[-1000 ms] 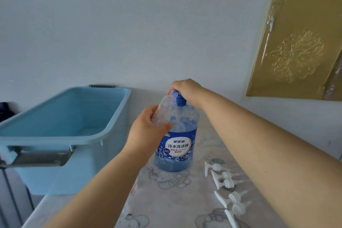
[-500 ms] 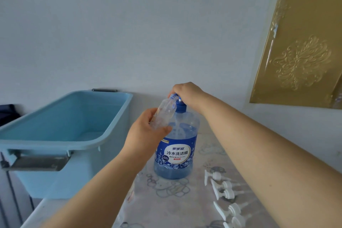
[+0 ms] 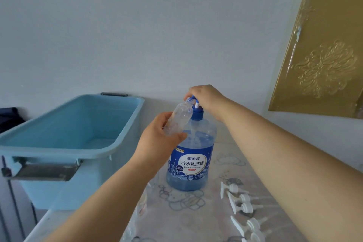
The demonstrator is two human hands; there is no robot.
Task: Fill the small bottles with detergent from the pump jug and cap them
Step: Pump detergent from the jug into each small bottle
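Note:
A clear jug [image 3: 189, 163] of blue detergent with a blue pump top stands on the table. My left hand [image 3: 159, 139] grips a small clear bottle [image 3: 178, 120], tilted so that its mouth meets the blue pump spout. My right hand [image 3: 206, 97] rests on top of the pump head, fingers curled over it. The pump head sits raised, with a white stem showing under it. The small bottle looks nearly empty. Several white pump caps [image 3: 241, 208] lie on the table to the right of the jug.
A large light-blue plastic tub [image 3: 64, 143] with grey handles stands at the left. The table [image 3: 196, 222] has a pale patterned cover. A gold embossed panel [image 3: 322, 55] leans on the wall at the right. More clear bottles lie under my left forearm.
The pump head has risen under my right hand, so the white stem now shows. The small bottle stays at the spout. The view has tilted upward a little.

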